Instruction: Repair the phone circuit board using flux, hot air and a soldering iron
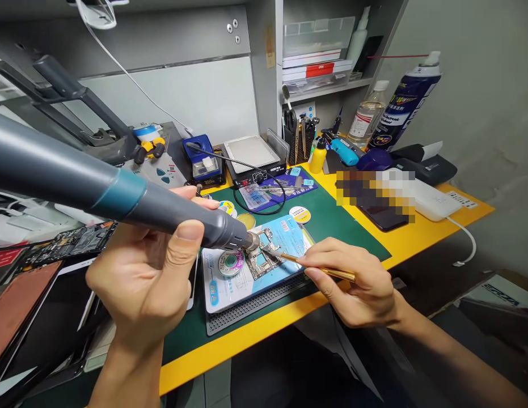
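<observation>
Holding steady was advised | handpiece [161, 207] was gripped by curled left hand [140, 292] | gold tool [339, 274] was pinched by right hand [359, 286] | circuit board [264, 268] was best touched lightly

At seven o'clock from the centre, the round white-and-pink spool with a green hub [231, 262] reads "CP-2015". At two o'clock, the tall dark-blue-and-white cylindrical aerosol can [403, 107] bears "Electronic". Between three and four o'clock, the letters "ERA" show on the dark, glossy wrapped package [493, 323]; other print is too small.
</observation>
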{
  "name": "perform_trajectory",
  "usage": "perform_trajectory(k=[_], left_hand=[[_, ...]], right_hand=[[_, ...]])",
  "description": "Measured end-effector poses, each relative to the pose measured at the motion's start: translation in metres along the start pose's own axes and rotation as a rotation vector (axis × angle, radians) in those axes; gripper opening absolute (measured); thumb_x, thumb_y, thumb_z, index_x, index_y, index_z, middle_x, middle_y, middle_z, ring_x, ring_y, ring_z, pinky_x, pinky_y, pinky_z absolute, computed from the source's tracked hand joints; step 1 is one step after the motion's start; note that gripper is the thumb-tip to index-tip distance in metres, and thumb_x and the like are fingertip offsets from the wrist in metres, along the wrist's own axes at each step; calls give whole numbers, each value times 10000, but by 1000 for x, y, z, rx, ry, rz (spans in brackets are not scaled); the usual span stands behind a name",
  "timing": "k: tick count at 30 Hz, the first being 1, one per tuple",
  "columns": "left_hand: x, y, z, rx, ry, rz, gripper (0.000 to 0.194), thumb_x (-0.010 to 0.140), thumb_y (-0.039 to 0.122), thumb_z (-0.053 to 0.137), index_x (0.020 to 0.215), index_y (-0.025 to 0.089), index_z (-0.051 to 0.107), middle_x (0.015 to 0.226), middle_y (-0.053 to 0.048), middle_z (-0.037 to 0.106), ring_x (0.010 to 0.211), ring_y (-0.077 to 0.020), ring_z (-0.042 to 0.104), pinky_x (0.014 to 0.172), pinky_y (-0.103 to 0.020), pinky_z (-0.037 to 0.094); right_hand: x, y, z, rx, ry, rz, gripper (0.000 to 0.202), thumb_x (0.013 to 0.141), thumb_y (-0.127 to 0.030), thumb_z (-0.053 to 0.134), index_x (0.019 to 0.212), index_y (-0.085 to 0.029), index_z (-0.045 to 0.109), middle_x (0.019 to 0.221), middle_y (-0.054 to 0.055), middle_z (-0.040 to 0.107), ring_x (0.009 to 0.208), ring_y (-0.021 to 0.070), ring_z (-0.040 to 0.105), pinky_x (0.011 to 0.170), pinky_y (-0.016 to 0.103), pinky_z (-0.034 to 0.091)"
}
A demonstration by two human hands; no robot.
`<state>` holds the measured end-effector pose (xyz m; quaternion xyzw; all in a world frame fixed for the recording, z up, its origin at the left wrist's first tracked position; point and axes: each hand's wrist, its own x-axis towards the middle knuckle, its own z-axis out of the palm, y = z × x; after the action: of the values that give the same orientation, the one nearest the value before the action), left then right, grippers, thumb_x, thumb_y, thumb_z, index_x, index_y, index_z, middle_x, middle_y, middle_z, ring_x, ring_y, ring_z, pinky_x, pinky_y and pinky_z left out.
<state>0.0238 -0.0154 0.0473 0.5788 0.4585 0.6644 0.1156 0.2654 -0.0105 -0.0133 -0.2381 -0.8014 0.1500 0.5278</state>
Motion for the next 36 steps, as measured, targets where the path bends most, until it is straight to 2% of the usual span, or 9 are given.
perform_trajectory(k=[7,12,17,24,29,36], left_hand=[[-2,-2,7,-12,92,35,239,830,347,765,1056,279,800,927,6,780,867,-274,739,888,-509,605],[-1,-3,10,14,113,34,267,816,346,770,1066,261,810,899,7,789,807,-257,736,851,-478,608],[0,-6,9,22,132,47,262,807,358,776,1044,253,813,871,13,786,780,-244,736,816,-457,611],[-1,-4,11,-3,148,37,239,800,346,780,1023,271,821,894,6,774,795,-272,727,863,-510,594],[-1,-4,11,-34,129,-2,266,807,333,786,1056,241,809,954,-28,764,868,-286,734,936,-529,586],[4,-15,12,-44,153,109,308,748,299,801,1033,183,815,867,-52,770,754,-301,738,826,-544,594]], right_hand=[[-2,1,1,-58,-30,-26,331,867,-27,651,1134,-208,726,882,94,790,781,211,767,664,310,631],[-3,4,1,-89,-64,-39,320,888,-56,647,1160,-210,716,899,97,787,777,205,760,655,306,628],[-9,6,5,-106,-82,-102,328,866,-17,662,1161,-156,703,886,125,764,798,204,740,651,302,603],[-18,4,10,-202,-93,-145,294,886,-61,642,1166,-130,698,882,141,749,699,208,683,584,318,553],[-27,4,14,-257,-103,-148,283,913,-74,632,1188,-107,689,911,156,741,717,209,644,591,322,541],[-38,6,21,-272,-114,-167,313,912,-39,654,1224,-40,672,968,174,733,772,219,621,627,340,524]])
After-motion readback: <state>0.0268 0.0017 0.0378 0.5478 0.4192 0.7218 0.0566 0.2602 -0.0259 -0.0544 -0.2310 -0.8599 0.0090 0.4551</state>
